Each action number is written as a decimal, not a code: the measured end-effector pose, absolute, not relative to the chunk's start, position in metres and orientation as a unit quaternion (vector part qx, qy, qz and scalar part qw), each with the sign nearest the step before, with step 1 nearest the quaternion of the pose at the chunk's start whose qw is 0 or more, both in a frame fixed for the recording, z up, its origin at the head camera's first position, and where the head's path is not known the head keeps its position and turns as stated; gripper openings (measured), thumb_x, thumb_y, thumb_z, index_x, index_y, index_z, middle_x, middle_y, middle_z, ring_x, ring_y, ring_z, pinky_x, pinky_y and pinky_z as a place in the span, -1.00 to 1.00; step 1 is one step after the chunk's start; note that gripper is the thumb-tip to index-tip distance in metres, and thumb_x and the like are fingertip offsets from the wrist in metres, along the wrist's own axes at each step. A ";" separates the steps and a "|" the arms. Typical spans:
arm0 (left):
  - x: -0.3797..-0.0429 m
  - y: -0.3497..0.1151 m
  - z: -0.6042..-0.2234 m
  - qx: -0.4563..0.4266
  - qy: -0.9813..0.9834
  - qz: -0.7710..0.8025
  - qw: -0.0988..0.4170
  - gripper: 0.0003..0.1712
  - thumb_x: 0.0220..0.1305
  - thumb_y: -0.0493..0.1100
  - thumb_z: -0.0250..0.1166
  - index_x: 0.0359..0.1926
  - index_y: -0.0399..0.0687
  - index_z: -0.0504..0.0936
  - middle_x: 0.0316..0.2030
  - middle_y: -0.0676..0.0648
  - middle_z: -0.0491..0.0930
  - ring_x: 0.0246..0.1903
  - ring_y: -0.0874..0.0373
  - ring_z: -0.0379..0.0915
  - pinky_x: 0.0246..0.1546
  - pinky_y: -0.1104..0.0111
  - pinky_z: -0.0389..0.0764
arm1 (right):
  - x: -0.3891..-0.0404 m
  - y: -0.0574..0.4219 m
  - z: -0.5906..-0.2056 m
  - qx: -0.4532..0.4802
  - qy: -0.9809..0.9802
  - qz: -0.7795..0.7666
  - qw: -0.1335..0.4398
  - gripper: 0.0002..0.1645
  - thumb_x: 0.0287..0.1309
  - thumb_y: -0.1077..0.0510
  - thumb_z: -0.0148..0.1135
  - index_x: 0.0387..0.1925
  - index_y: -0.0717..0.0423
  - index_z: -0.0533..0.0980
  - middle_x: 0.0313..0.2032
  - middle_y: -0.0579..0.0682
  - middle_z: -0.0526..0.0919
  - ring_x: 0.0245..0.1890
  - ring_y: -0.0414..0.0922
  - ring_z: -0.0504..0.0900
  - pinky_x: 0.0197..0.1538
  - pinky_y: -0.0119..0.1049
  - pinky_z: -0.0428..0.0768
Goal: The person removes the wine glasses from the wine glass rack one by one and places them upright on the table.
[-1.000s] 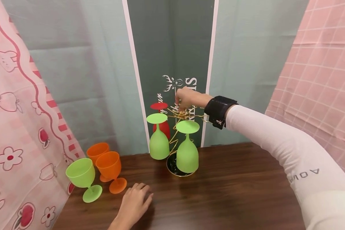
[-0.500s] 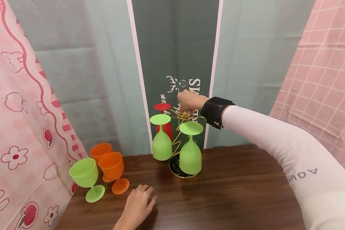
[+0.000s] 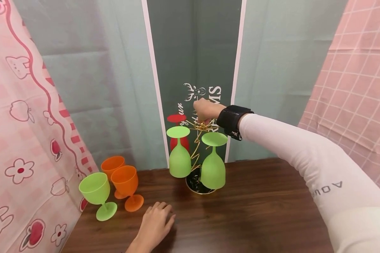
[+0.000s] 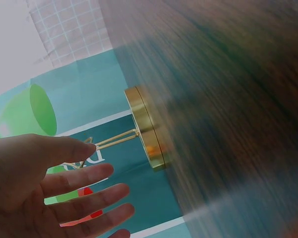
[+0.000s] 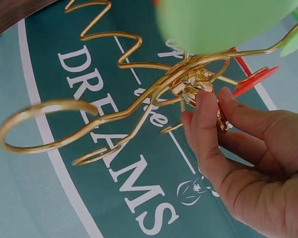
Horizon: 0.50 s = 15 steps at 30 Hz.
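Note:
A gold wire goblet rack [image 5: 154,89] with a round black base [image 3: 194,181] stands on the table; its zigzag stem carries curled arms at the top. My right hand [image 3: 207,109] pinches the gold ornament [image 5: 196,87] at its peak between thumb and fingers. Upside down from the arms hang a green goblet [image 3: 213,172] in front, a second green goblet [image 3: 179,161] to the left, and a red goblet [image 3: 177,118] behind that one. My left hand [image 3: 155,221] is by the tabletop in front of the rack, fingers apart and holding nothing.
At the left, a green goblet [image 3: 96,189] and two orange goblets, a front one [image 3: 126,181] and a back one [image 3: 110,164], stand upright on the brown wooden table [image 3: 256,211]. A printed curtain [image 3: 196,42] hangs behind; pink cloths flank both sides.
The rack has turned a little under my right hand: its front green goblet has swung right, and the left green one has come forward. The head view has shifted slightly. My left hand stays put.

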State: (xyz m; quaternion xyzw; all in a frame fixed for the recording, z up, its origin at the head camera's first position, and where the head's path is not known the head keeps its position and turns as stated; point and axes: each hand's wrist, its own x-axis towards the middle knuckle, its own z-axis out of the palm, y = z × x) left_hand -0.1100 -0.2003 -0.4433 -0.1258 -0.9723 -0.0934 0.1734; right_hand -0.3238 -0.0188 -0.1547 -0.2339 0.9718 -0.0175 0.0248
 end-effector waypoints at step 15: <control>-0.110 -0.192 -0.446 -0.149 -0.969 -0.108 0.163 -0.88 0.20 -0.03 0.47 -0.36 0.12 0.69 -0.32 0.10 0.67 -0.26 0.11 0.58 -0.34 0.18 0.59 | -0.332 -0.007 -0.165 -0.273 0.962 0.008 -0.002 -0.61 0.26 0.25 0.39 0.03 0.37 0.51 -0.04 0.26 0.65 -0.19 0.05 0.78 -0.19 -0.31 0.74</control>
